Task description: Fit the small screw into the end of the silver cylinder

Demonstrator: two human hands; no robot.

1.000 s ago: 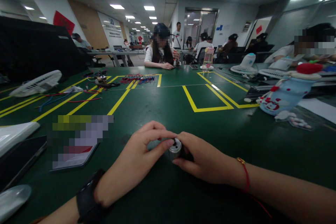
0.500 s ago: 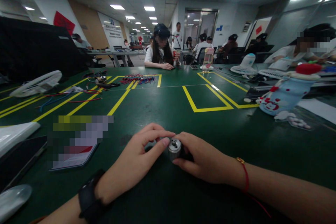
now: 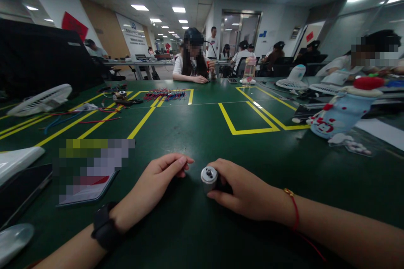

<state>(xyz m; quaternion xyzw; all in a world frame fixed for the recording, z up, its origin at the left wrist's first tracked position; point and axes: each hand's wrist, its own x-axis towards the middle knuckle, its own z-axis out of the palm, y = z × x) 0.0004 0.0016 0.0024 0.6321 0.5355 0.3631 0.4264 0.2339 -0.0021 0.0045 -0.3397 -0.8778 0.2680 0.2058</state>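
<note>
A small metal cylinder with a short shaft and small holes in its top face, which looks like a small electric motor (image 3: 208, 174), stands upright near the middle of the table. My right hand (image 3: 241, 187) grips it from the right, fingers behind and thumb in front. To its left, apart from it, is my left hand (image 3: 167, 172). Its thumb rests against the curled index finger, and whatever may be between them cannot be made out. A dark watch (image 3: 106, 226) is on my left wrist, a red cord bracelet (image 3: 295, 210) on my right.
Left of my hands lie a pixelated flat packet (image 3: 91, 176), a white mouse (image 3: 15, 239) and a white fan (image 3: 41, 101). Farther back is a pile of coloured wires (image 3: 166, 95). A blue bottle (image 3: 341, 113) stands at right. A person (image 3: 192, 59) sits across the green table.
My left hand has drawn away to the left from the motor, and its fingers have curled in. My right hand keeps its hold on the motor in nearly the same place.
</note>
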